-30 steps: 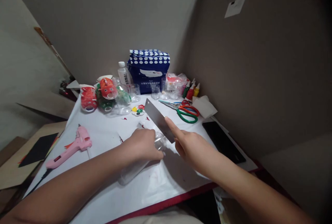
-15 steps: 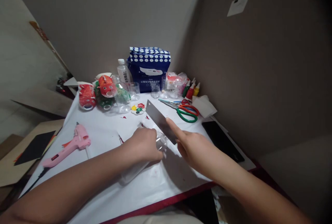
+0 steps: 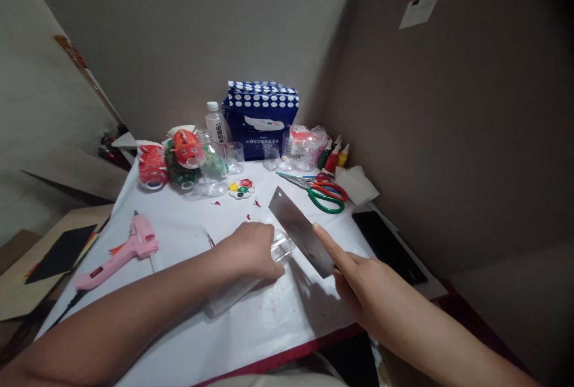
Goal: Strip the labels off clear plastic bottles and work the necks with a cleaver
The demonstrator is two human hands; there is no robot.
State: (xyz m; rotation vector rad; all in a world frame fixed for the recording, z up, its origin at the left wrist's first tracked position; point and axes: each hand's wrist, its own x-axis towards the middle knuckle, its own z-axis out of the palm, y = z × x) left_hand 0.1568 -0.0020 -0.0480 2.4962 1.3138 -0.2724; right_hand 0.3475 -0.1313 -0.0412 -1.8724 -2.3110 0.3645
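My left hand (image 3: 253,249) is wrapped round a clear plastic bottle (image 3: 281,247) that lies on its side on the white-covered table (image 3: 264,339). One end of the bottle shows past my fingers; the forearm covers part of the rest. In my right hand (image 3: 359,279) is a cleaver (image 3: 300,231) with a broad metal blade and a small hole near its far corner. My index finger stretches along the blade's upper edge, and the handle is hidden in my palm. The blade is just right of the bottle's exposed end, apart from it.
A pink glue gun (image 3: 128,249) lies at left. Red and green fish crafts (image 3: 152,165), a paint palette (image 3: 242,188) and a blue bag (image 3: 260,124) stand behind. Green-handled scissors (image 3: 327,200), paint bottles (image 3: 332,160) and a black phone-like slab (image 3: 388,246) are at right.
My right hand has drawn the cleaver to the right and slightly toward me, away from the bottle. My left hand keeps its grip on the bottle. The view has shifted slightly.
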